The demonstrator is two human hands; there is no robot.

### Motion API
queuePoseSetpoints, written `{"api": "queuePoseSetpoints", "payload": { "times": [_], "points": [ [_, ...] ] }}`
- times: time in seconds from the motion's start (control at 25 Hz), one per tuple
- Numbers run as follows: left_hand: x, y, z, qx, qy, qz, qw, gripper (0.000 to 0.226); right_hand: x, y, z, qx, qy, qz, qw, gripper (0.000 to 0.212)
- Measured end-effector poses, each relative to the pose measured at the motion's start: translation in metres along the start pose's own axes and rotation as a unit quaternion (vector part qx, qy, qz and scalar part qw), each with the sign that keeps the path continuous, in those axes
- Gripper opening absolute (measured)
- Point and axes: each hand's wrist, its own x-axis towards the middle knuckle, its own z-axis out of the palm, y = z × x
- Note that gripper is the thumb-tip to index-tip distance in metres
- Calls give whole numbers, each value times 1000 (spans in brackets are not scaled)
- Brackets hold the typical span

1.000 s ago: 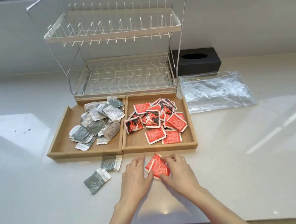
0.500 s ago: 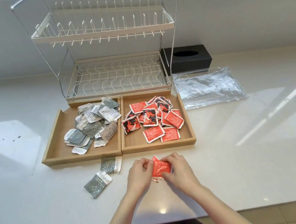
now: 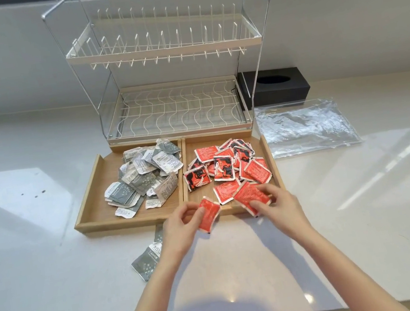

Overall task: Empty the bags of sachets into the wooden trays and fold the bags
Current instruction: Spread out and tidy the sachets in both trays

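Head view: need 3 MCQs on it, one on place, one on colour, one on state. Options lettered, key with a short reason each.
1. Where does the clear plastic bag lie?
A. in the left tray
B. on the counter right of the trays
C. on the dish rack

2. What colour are the sachets in the right tray?
A. red
B. blue
C. yellow

3. What is the left hand doing?
A. lying flat on the counter
B. folding the bag
C. holding a red sachet

Key: B, the bag lies flat beside the right tray, in front of the black tissue box. A, the red pile fills it, while grey sachets fill the left tray. C, its fingers pinch a red sachet near the tray's front edge.
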Motion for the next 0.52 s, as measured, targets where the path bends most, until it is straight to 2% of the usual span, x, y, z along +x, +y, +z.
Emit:
{"api": "queuePoseSetpoints", "payload": {
  "times": [0.08, 0.32, 0.52],
  "points": [
    [13, 7, -6, -14, 5, 16, 1000, 20, 16, -9, -5, -20, -4, -7, 1000, 28],
    [56, 20, -1, 47, 1, 27, 999, 18, 54, -13, 8, -95, -33, -26, 995, 32],
    [62, 19, 6, 207, -41, 57, 976, 33, 52, -1, 11, -145, -42, 2, 989, 34]
  ]
}}
